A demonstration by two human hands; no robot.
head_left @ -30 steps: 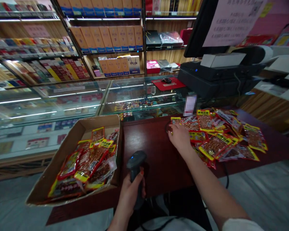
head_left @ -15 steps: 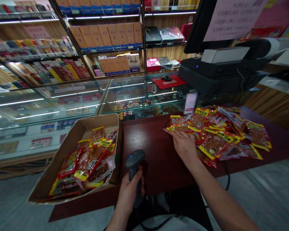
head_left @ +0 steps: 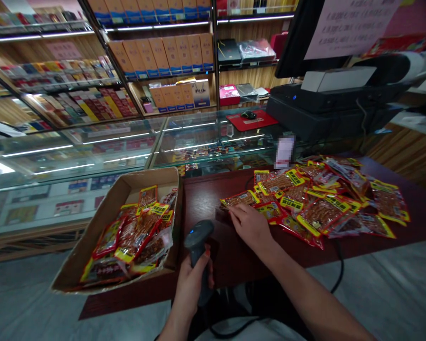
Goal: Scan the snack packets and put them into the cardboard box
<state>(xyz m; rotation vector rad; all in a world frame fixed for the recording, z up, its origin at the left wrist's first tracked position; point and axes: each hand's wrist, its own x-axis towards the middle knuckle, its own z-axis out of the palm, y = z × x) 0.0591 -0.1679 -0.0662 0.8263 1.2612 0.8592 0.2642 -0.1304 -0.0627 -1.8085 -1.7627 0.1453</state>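
My left hand (head_left: 191, 279) is wrapped round the handle of a dark barcode scanner (head_left: 199, 234), held upright over the front of the dark red table. My right hand (head_left: 250, 225) pinches the near edge of a snack packet (head_left: 241, 199), red and yellow with a clear window, at the left side of a pile. More such packets (head_left: 323, 215) lie heaped to the right of that hand. Left of the scanner stands an open cardboard box (head_left: 180, 189) with several similar packets (head_left: 144, 229) inside.
Behind the table (head_left: 202, 194) runs a glass display counter (head_left: 128, 142). A mouse (head_left: 248, 114) rests on a red mat (head_left: 266, 121). A monitor (head_left: 294, 42) and black machine (head_left: 305, 111) stand at the right. The scanner's cable (head_left: 230, 335) hangs in front.
My right hand has moved left and nearer, drawing a packet away from the pile's left edge. My left hand and the scanner stay nearly in place.
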